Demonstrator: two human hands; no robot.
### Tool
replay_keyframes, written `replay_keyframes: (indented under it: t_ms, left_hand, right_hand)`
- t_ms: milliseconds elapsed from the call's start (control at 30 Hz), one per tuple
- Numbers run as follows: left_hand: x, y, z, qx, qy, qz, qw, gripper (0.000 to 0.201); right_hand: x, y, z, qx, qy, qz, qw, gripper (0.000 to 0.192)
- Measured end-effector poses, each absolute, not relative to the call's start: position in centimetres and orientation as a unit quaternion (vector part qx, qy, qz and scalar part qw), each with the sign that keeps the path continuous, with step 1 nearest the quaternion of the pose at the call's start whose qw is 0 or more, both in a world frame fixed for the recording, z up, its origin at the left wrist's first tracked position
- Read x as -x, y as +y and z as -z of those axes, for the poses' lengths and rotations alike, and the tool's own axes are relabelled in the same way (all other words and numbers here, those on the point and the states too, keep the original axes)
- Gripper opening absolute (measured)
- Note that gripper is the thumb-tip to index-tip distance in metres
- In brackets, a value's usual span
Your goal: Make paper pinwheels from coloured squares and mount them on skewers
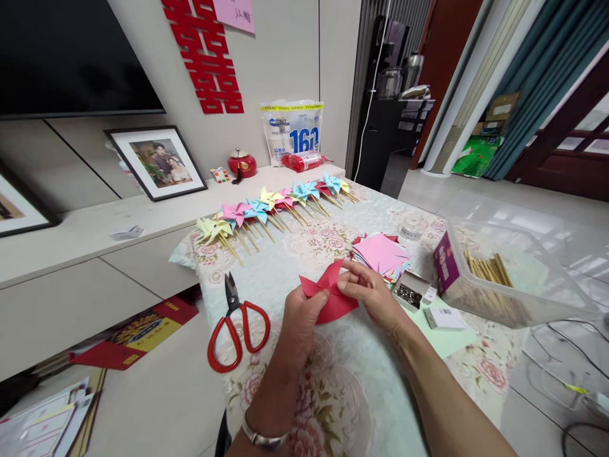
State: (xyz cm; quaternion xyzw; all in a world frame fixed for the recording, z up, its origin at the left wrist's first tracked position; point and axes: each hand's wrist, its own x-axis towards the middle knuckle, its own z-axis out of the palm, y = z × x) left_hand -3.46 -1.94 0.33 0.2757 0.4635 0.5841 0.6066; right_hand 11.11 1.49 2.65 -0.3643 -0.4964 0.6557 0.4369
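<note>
A partly folded sheet of red paper (339,309) is held over the desk (280,270), between the left hand (299,317) and the right hand (373,297). The left grips its left side, thumb pressed on top; the right pinches its upper right edge.

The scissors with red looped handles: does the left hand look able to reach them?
Likely yes: the scissors lie beside the left hand, nothing between, though its grip must probably release the red folded paper first.
</note>
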Motion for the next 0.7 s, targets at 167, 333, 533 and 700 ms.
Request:
replay_keyframes:
  t_ms: [167, 333, 533, 700]
  left_hand:
    - [3.6, -1.5, 0.6, -0.299, 0.465, -0.571, 0.607, 0.026]
    - [3.5, -1.4, 0.8, -0.305, 0.471, -0.562, 0.608, 0.028]
    - [3.4, -1.6, 0.2, -0.291, 0.471, -0.568, 0.609, 0.031]
    - [3.3, -2.0, -0.9, -0.271, 0.465, -0.587, 0.605, 0.020]
  right_hand:
    - [-11.0, 1.4, -2.8, 0.383, -0.529, -0.634, 0.414, 0.038]
    - [-10.9, 1.5, -2.4, 0.383, -0.546, -0.618, 0.415, 0.038]
    - [-10.9, 1.6, -2.2, 0.376, -0.552, -0.618, 0.414, 0.029]
    - [-11.0, 1.6, -2.2, 0.377, -0.551, -0.609, 0.428, 0.042]
